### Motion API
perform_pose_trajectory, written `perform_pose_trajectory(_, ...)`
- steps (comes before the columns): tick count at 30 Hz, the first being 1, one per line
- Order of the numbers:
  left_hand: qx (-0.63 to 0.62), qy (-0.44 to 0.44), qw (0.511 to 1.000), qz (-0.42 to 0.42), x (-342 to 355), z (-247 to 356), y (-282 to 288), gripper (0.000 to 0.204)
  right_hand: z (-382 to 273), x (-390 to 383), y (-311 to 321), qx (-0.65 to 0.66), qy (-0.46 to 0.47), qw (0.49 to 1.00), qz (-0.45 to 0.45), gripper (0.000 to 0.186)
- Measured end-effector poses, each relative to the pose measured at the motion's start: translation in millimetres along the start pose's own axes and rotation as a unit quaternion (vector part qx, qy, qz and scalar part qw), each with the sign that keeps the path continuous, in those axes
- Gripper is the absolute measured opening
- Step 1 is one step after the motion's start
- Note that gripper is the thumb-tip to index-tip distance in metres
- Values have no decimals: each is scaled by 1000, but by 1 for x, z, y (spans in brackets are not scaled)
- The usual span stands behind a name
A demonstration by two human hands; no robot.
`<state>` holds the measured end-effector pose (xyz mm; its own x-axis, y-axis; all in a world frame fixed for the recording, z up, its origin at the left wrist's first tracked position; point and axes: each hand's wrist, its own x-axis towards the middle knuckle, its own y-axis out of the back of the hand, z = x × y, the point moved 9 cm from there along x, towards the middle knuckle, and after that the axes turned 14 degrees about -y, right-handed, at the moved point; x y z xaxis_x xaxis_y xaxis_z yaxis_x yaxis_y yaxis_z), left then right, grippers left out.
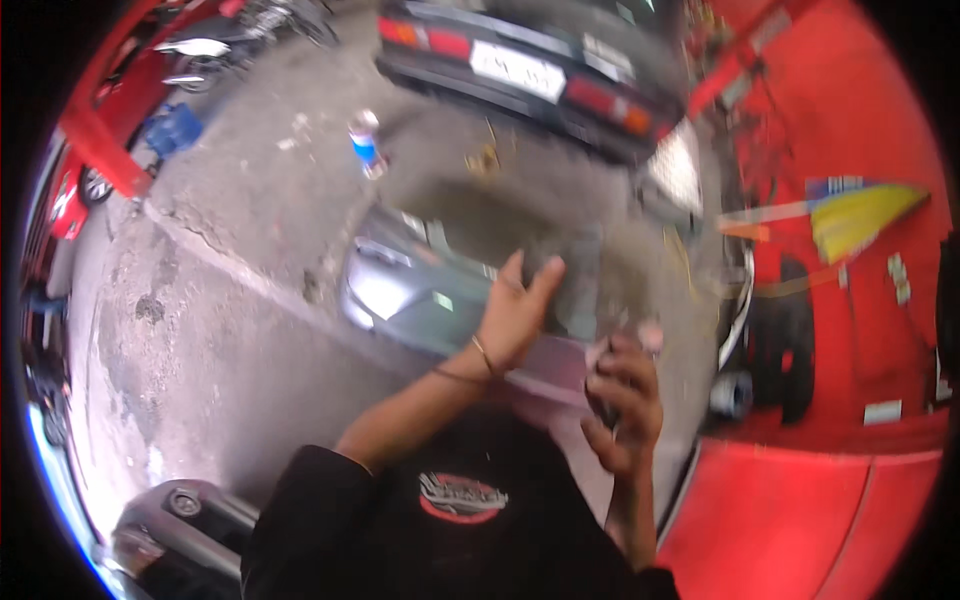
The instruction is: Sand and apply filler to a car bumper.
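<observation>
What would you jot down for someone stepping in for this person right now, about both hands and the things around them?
Left hand: raised, fingers spread on a pale pinkish sheet.
Right hand: curled at the sheet's right edge, gripping something small and dark; too blurred to name.
Nearby: a grey car panel lies on the concrete floor; a dark car stands beyond.
Done or left: cannot tell from this view.

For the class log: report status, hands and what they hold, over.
Left hand raised, fingers open against a pale pink sheet. Right hand curled round a small dark item, too blurred to identify. Nothing blocking.
</observation>
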<state>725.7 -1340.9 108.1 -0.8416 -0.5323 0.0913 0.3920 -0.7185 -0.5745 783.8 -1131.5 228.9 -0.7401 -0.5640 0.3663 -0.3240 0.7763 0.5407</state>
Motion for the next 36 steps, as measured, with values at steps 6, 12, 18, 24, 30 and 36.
perform_pose_trajectory(6, -179, 326, 928, -18, -91, -110, 13, 44, 138, -45, -37, 62, -137, 988, -15, 48)
perform_pose_trajectory(12, -31, 285, 958, -3, -107, -135, 51, 41, 147, -70, 2, -200, -149, 966, -62, 47)
perform_pose_trajectory(18, 120, 168, 973, -99, -101, -148, 62, 41, 136, -63, -44, -150, -180, 965, -116, 32)
perform_pose_trajectory(24, 169, 127, 966, -150, -87, -152, 67, 46, 142, -57, -53, -166, -220, 958, -79, 35)
perform_pose_trajectory(30, 125, 173, 967, -136, -100, -188, 77, 38, 161, -79, -72, -158, -285, 941, -88, 37)
perform_pose_trajectory(36, -11, 359, 933, 0, -144, -253, 96, 42, 190, -137, -94, 51, -351, 934, -38, 48)
